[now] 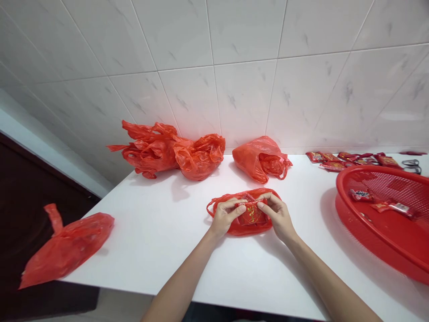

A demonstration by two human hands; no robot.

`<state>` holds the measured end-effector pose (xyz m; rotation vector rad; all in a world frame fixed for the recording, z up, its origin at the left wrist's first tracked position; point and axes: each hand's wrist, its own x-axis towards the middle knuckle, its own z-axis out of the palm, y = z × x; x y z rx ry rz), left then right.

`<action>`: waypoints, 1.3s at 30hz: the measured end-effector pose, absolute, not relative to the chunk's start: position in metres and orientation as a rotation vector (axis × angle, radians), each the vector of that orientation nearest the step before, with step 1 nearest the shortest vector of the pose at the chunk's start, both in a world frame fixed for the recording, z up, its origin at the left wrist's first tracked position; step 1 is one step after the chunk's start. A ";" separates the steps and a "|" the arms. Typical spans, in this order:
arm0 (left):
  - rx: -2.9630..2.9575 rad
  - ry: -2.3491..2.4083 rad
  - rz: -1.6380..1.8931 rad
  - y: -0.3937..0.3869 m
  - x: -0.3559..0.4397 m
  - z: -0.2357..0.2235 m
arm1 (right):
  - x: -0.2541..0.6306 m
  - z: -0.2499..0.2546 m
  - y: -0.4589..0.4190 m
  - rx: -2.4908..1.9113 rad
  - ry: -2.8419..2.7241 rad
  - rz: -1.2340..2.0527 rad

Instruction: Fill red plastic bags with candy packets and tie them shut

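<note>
Both hands meet over an open red plastic bag lying on the white table. Between them is a red packet with gold printing. My left hand pinches its upper left edge between thumb and fingers. On the other side, my right hand pinches the upper right edge in the same way. The bag spreads out beneath and around the packet, with a loop of its handle showing at the left. What else lies inside the bag is mostly hidden by the packet and the hands.
Red plastic bags and another red bag stand along the tiled wall. A further red bag overhangs the table's left edge. At right, a red mesh basket holds several small packets; more wrapped packets lie behind it.
</note>
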<state>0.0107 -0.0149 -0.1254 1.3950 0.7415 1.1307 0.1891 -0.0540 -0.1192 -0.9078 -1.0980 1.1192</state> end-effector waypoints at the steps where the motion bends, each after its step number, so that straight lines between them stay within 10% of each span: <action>1: 1.396 0.742 1.125 -0.014 0.010 -0.126 | 0.190 -0.118 -0.054 -0.922 -1.121 1.107; 39: 1.345 0.818 1.189 -0.016 0.010 -0.119 | 0.190 -0.121 -0.054 -0.971 -1.052 1.115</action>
